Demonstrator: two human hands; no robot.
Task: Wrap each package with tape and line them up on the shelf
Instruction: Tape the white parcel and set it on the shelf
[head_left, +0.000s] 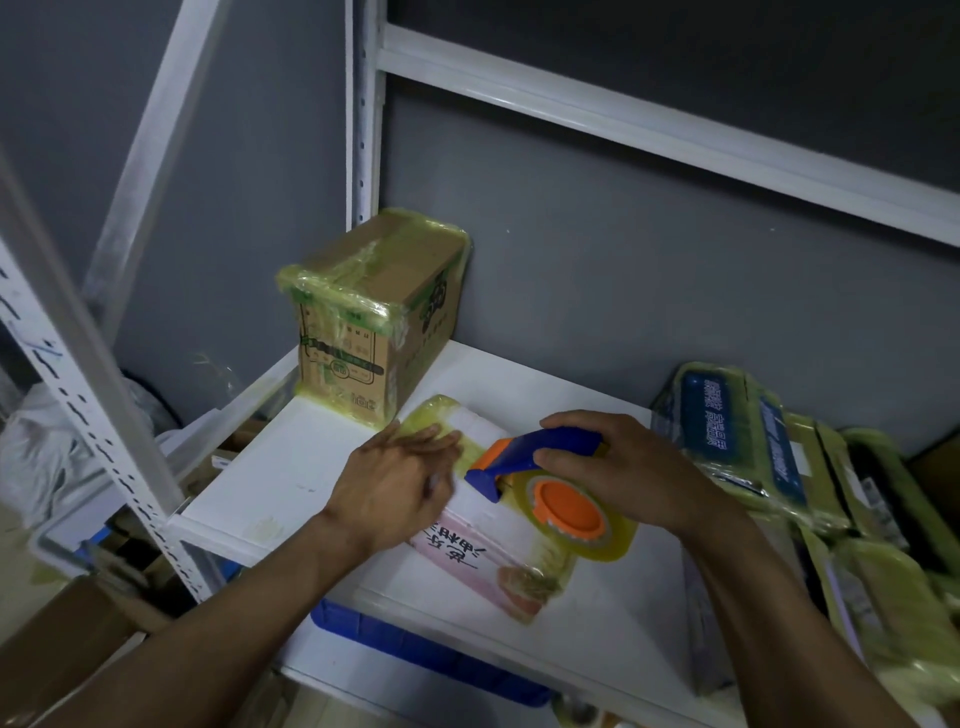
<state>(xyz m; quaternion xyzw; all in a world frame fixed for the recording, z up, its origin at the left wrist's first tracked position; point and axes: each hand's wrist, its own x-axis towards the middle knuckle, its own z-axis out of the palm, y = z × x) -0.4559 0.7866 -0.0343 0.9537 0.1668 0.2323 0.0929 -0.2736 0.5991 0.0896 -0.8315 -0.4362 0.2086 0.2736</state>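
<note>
Package (483, 551), lying flat on the shelf (291, 478) at frame centre, appears light, stiff and slick where taped, so the left hand (400, 478) presses straight fingers on its far end while the right hand (623, 467) grips the tape dispenser (550, 483) resting on top.

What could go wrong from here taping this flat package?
Fingers of the left hand press the flat white and pink package right ahead of the cutter end of the blue and orange tape dispenser; they may get nicked or taped over. The package lies skewed near the front edge of the white shelf board; a pull by the right hand could slide it off.
</note>
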